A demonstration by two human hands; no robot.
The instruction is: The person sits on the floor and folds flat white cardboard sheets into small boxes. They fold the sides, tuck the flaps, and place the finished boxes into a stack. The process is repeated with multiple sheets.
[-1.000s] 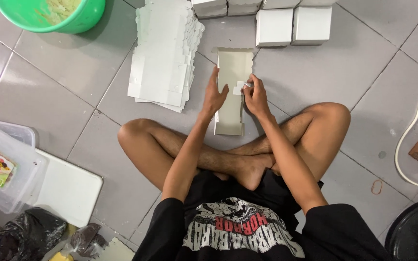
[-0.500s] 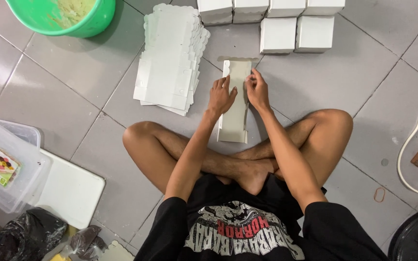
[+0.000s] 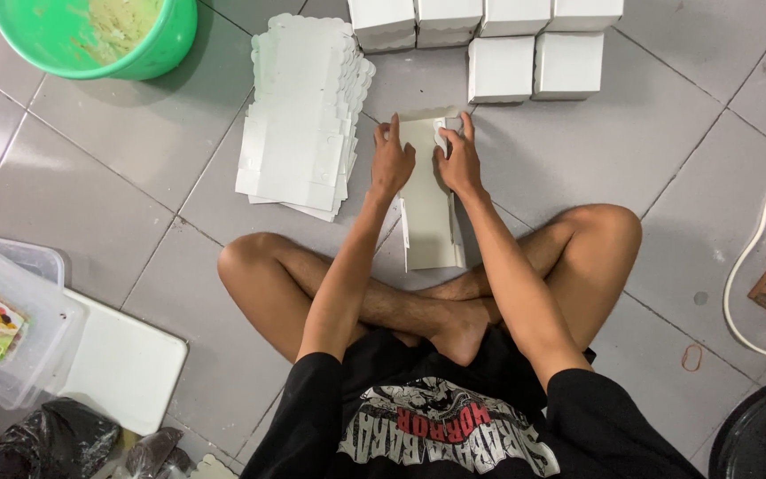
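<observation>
Looking down from the head camera: cross-legged on a grey tiled floor, both arms stretched forward over the knees. Left hand pressed flat on the left edge of a long flat cardboard box blank, fingers spread and open, nothing clasped. Right hand on the right upper edge of the same blank, fingers curled over its far end near a folded flap; whether pinching the flap or only pressing it, cannot tell. Blank lying lengthwise on the floor straight ahead, its near end just in front of the crossed shins, its far end under the two hands.

Just left of the blank, a thick stack of flat white blanks with scalloped edges, slightly fanned. Beyond the hands, a cluster of folded white boxes in two rows, near the blank's far end but apart from it. Far left top, a green basin. Lower left, a clear plastic tub beside a white board. Right edge, a white cable curving across the tiles.
</observation>
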